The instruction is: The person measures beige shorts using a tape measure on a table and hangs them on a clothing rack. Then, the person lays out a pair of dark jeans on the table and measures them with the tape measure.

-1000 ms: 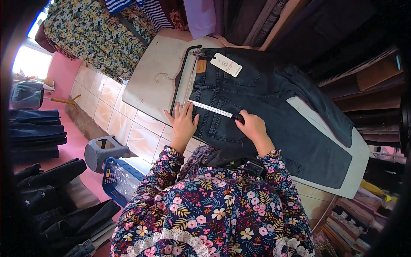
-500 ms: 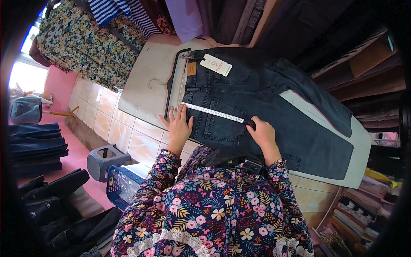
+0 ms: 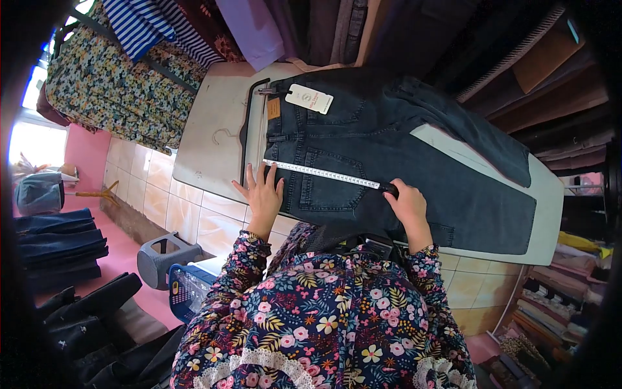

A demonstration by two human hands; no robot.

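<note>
Dark grey jeans point(image 3: 453, 188) lie flat across a pale board, on a black hanger point(image 3: 247, 120) at the waist. A white paper tag point(image 3: 310, 99) rests near the waistband. Over the back pocket point(image 3: 330, 194) runs the white strip of a tape measure point(image 3: 324, 173). My left hand point(image 3: 264, 200) is open at the waistband edge, fingers spread, with fingertips pressing on the strip's end. My right hand point(image 3: 409, 206) is closed around the tape measure's small black case point(image 3: 389, 189), low on the seat of the jeans.
The pale board point(image 3: 207, 155) reaches beyond both ends of the jeans. Hanging garments point(image 3: 123, 84) crowd the far left, and dark clothes hang at the back right. A grey stool point(image 3: 165, 259) and a blue basket point(image 3: 176, 288) stand on the floor at left.
My right hand has moved further from my left along the jeans, and more of the tape strip is out. My left hand stays at the waistband. The view has shifted slightly.
</note>
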